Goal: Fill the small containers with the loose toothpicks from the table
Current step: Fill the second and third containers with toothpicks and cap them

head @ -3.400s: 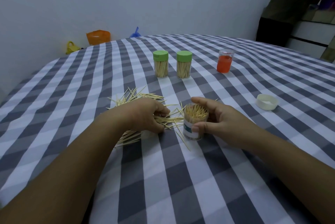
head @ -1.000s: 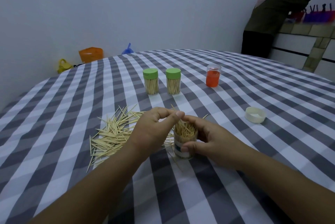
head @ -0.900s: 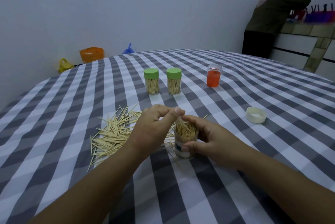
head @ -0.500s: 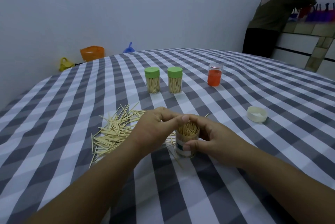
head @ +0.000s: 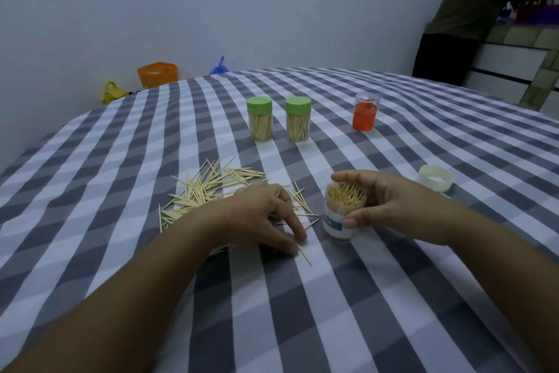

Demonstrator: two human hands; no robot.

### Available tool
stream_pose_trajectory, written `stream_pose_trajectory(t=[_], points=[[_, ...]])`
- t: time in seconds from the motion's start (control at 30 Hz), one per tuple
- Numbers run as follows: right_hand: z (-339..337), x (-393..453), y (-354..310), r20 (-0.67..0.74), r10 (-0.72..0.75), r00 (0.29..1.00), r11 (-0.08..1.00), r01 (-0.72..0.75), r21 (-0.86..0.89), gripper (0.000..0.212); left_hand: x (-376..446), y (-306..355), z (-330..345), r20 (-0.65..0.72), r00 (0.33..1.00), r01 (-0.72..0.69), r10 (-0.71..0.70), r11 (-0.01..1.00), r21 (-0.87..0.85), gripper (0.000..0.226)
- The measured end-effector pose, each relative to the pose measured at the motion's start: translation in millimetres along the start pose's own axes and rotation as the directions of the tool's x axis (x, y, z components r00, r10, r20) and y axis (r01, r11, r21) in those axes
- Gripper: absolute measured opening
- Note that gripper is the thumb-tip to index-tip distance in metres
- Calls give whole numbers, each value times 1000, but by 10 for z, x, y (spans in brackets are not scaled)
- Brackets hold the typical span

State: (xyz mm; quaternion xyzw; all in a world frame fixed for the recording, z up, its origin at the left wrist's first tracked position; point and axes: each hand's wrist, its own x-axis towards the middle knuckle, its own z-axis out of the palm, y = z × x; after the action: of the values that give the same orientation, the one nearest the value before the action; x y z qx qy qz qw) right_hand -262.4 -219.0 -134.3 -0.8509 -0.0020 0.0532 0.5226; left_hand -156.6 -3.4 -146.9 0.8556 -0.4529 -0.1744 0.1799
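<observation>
A pile of loose toothpicks lies on the checked tablecloth, left of centre. My left hand rests palm down on the pile's near edge. Its index fingertip and thumb pinch the end of a single toothpick. To the right, my right hand grips a small clear container with a white and teal label. The container is open, packed with upright toothpicks, and held slightly tilted just above the cloth.
Two green-lidded jars full of toothpicks stand further back. An orange-filled clear container stands to their right. A white lid lies beyond my right hand. A person stands at the back right.
My left hand has left the container's mouth and dropped to the table at the pile's edge. My right hand has shifted the container to the right.
</observation>
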Motion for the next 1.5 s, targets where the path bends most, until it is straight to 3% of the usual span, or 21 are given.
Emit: stream_pose_trajectory(t=[0.13, 0.23, 0.33, 0.47, 0.73, 0.83, 0.93, 1.0, 1.1, 1.17, 1.3, 1.5], points=[[-15, 4, 25, -5, 2, 1000, 1000, -2, 1, 61, 61, -6, 22, -140, 990, 32, -2, 977, 212, 8], [-8, 13, 29, -8, 2, 1000, 1000, -2, -9, 62, 110, -66, 56, -275, 961, 114, -34, 954, 278, 16], [1, 16, 21, -11, -7, 1000, 1000, 7, -1, 61, 160, -90, 111, -345, 939, 106, 9, 944, 313, 31], [43, 23, 25, -32, -12, 999, 1000, 12, -4, 66, 262, -32, 179, -183, 983, 43, 20, 942, 334, 58], [157, 38, 9, -66, -22, 998, 1000, 21, -19, 72, 213, -100, 49, -195, 975, -32, 108, 933, 358, 31], [190, 42, 7, -73, -19, 997, 1000, 19, -2, 72, 111, -175, -20, -225, 974, 48, -11, 986, 159, 34], [217, 51, 4, -74, -29, 997, 1000, 29, 1, 71, 54, -226, -51, -219, 967, 120, -133, 990, -73, 59], [236, 56, -5, -78, -34, 996, 999, 34, 4, 70, 43, -229, -64, -207, 965, 140, -159, 985, -104, 73], [257, 60, -7, -80, -36, 996, 999, 36, 1, 69, 13, -212, -97, -181, 969, 146, -167, 981, -125, 63], [263, 58, -2, -83, -38, 996, 999, 38, -6, 70, -24, -204, -121, -112, 978, 167, -178, 980, -105, 57], [270, 59, 1, -86, -45, 995, 999, 45, -2, 70, -73, -211, -147, -32, 967, 254, -253, 967, 31, 67], [278, 72, 12, -80, -64, 995, 997, 66, 27, 63, -25, -174, -131, -229, 961, 192, -153, 968, 161, 34]])
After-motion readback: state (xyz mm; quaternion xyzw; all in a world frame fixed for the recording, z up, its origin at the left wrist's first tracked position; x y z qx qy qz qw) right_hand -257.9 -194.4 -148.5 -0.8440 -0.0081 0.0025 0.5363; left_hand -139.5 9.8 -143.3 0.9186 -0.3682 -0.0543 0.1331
